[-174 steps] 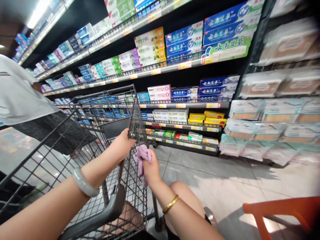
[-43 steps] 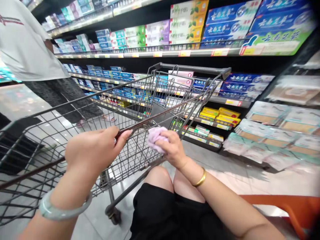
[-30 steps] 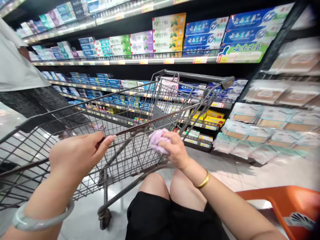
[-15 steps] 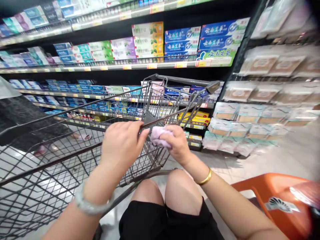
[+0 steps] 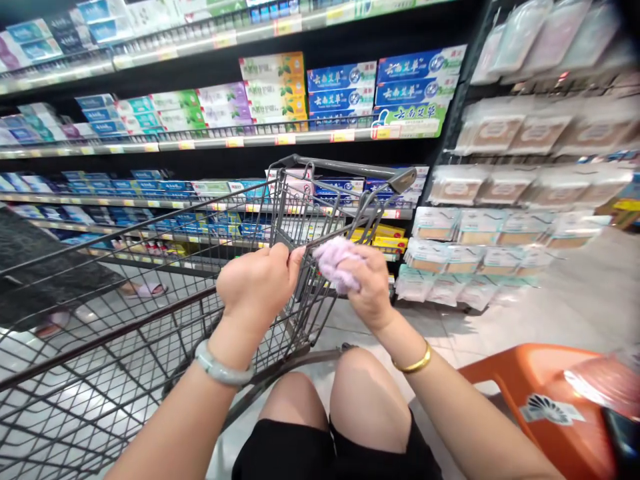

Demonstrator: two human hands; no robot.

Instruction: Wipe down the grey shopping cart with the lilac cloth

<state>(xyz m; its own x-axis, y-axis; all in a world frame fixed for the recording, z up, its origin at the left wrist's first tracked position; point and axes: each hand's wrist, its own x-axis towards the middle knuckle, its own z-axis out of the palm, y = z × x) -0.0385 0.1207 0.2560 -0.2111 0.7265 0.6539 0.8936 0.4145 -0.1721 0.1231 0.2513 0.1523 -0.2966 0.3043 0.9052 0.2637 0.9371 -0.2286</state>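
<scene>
My left hand [image 5: 257,283] is closed in a fist at the top rim of the grey wire shopping cart [image 5: 350,169], its thumb along the top. The rim runs into the fist, and the fingers' undersides are hidden. Bunched in my right hand [image 5: 374,283] is a fluffy light purple cloth [image 5: 336,261], just right of the left fist and against the cart's rim. A pale bangle [image 5: 223,367] circles my left wrist, and a gold bracelet [image 5: 415,360] my right.
Shelves of boxed toothpaste [image 5: 340,90] stand behind the cart. Hanging packets [image 5: 495,130] fill a rack on the right. An orange plastic stool [image 5: 535,363] is at lower right, with a dark phone-like object on it. Another person's foot [image 5: 150,290] shows beyond the cart at left.
My left thumb has drawn in and the fist is tighter. The right hand with the cloth has moved slightly right, and the cloth looks looser. The view has shifted a little right.
</scene>
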